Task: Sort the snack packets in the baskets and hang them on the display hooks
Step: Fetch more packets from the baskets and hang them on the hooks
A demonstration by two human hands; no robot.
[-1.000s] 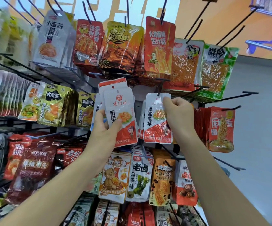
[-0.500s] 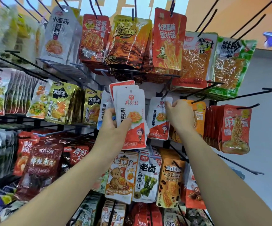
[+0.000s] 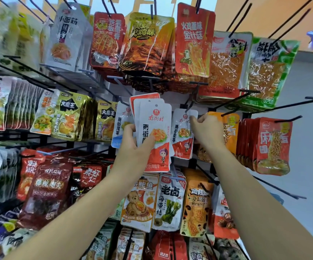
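Note:
My left hand [image 3: 133,145] grips a small stack of white-and-red snack packets [image 3: 154,132] upright in front of the rack's middle row. To its right, my right hand [image 3: 207,130] pinches the upper right edge of one matching white-and-red packet [image 3: 182,134], which hangs at a black display hook [image 3: 190,106]. I cannot tell whether the packet's hole sits fully on the hook. A blue-and-white packet [image 3: 120,124] of the same brand hangs just left of the stack, partly hidden by my left hand.
The rack is crowded with hanging packets: red and orange ones [image 3: 148,42] above, yellow-black ones [image 3: 67,117] at left, bear and seaweed packets [image 3: 152,199] below. Bare hooks [image 3: 290,105] jut out at the right, beside red noodle packets [image 3: 271,145]. A grey floor lies further right.
My right hand has pushed the single packet back along the hook toward the rack. The left hand with its stack has stayed nearly in place as my view moved closer.

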